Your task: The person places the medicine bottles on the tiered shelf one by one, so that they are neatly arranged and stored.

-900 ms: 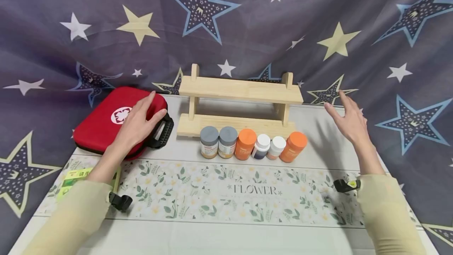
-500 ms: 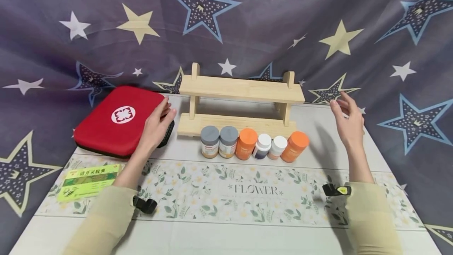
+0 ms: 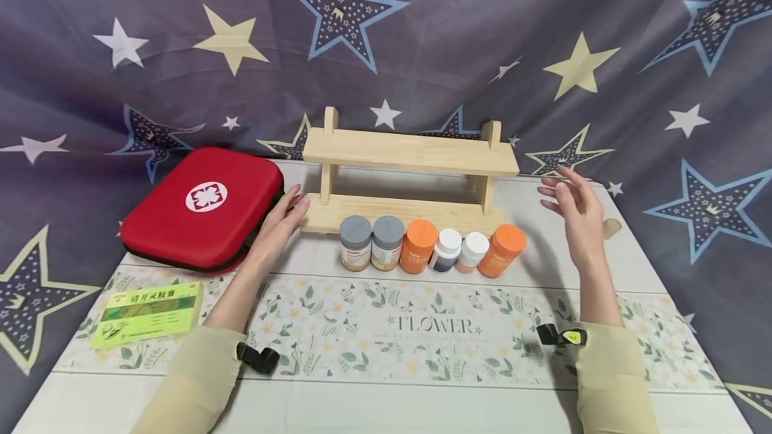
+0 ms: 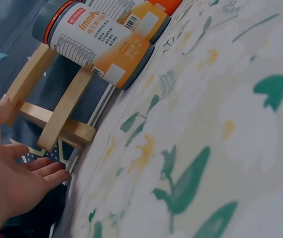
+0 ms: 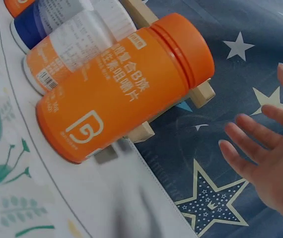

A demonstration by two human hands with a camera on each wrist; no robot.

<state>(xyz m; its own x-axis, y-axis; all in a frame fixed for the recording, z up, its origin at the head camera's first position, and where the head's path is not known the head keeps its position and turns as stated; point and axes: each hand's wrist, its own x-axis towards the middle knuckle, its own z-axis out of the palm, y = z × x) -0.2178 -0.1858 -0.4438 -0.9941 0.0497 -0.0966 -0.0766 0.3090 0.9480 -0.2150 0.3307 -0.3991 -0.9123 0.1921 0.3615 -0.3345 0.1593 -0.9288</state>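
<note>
Left hand (image 3: 279, 225), right hand (image 3: 582, 223) empty, fingers loose; rightmost orange bottle (image 5: 116, 96) probably light, stiff, slick, best gripped round its middle

The head view looks forward and down across the desk (image 3: 338, 402), while the wrist views sit low and close (both strongly tilted), the left facing a grey-lidded bottle (image 4: 99, 44), the right an orange bottle (image 5: 119, 91), both shared with the head view.
</note>
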